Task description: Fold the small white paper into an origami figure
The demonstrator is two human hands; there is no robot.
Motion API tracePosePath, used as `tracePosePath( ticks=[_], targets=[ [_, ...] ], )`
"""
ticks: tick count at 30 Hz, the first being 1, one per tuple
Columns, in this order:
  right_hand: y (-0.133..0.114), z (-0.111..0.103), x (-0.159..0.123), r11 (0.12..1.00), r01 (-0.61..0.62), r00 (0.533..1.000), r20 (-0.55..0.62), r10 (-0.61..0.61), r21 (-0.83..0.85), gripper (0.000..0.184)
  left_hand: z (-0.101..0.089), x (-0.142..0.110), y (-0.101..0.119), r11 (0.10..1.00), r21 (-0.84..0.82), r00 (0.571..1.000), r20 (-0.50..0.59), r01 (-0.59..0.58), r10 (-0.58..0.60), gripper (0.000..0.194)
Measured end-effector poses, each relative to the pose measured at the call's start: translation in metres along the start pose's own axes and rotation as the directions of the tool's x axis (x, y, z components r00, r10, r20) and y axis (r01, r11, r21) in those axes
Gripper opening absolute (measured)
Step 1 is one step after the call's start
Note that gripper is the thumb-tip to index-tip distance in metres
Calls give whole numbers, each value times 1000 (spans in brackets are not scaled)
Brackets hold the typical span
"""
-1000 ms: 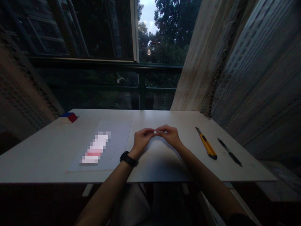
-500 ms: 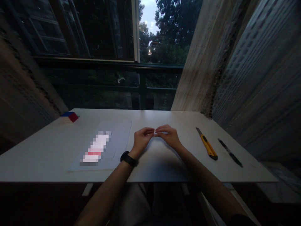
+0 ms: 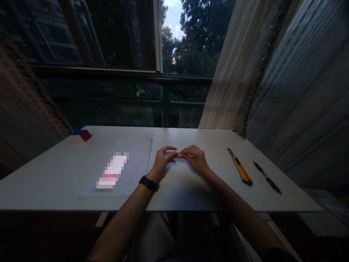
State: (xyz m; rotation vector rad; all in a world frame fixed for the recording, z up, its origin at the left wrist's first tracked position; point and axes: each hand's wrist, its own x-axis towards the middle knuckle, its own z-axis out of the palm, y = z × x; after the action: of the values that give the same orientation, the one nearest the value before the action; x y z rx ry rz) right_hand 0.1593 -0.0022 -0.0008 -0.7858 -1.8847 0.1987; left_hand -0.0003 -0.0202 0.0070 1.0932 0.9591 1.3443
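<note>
Close together over the middle of the white table, my left hand (image 3: 164, 159) and my right hand (image 3: 196, 157) pinch a small white piece (image 3: 179, 155) that looks like folded paper. Most of it is hidden by the fingertips, so its shape is hard to make out. The left thumb and forefinger hold one end, and the right fingertips hold the other. A dark watch sits on my left wrist. Just left of my left hand lie white paper sheets (image 3: 141, 156), with a blurred-out patch on them.
To the right lie a yellow utility knife (image 3: 240, 167) and a black pen (image 3: 267, 177). A red, blue and white cube (image 3: 81, 135) stands at the table's (image 3: 185, 196) far left corner. Curtains (image 3: 229, 72) hang beside the window behind the table.
My left hand has shifted slightly, and its fingers have spread a little above the thumb. The small white piece sits slightly lower between the fingertips. The right hand has barely moved.
</note>
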Motion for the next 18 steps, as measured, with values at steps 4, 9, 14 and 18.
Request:
tracePosePath(
  ticks=[4,9,14,18],
  targets=[
    [2,1,0,998,-51,999,-7,51,48,2,1,-1,-1,1000,23,1000,11,-6,5,29],
    [0,2,-1,978,-151,988,3,152,141,3,2,-1,-1,994,93,997,33,-65,62,26],
    [1,0,-1,941,-269,963,19,271,207,7,2,-1,-1,981,136,990,57,-137,131,26],
    [-1,1,-1,952,-228,971,-30,239,203,3,1,0,-2,991,92,993,79,-97,90,31]
  ],
)
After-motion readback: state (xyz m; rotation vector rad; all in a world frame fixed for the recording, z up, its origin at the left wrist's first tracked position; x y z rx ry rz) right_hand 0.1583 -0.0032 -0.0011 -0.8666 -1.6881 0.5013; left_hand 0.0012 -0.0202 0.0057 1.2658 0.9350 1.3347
